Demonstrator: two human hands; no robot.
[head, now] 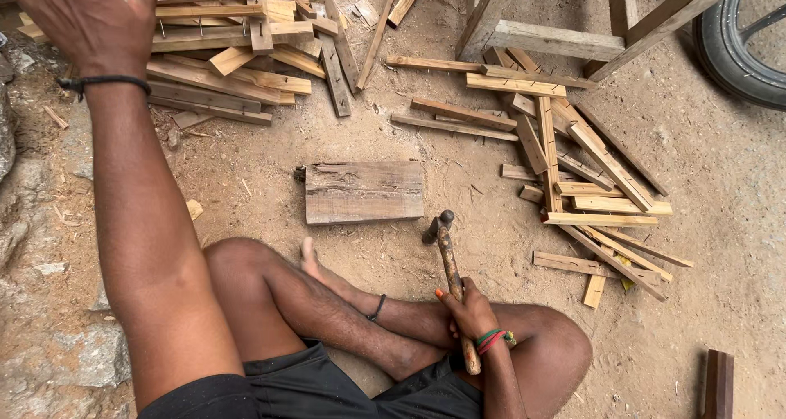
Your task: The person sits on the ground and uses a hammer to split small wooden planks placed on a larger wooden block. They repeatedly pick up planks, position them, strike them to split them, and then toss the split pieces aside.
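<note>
Sandy ground (246, 182) fills the frame, strewn with wood strips (573, 165). We sit cross-legged; our right hand (468, 308) grips a hammer (447, 255) low at centre, head near a flat board (364, 191). Our left hand (86, 14) spreads open at upper left, over stacked offcuts (237, 67).

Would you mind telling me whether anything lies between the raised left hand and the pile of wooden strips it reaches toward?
Nothing visible does. The left hand hangs open beside the pile of wooden strips, with only bare dirt between them.
</note>
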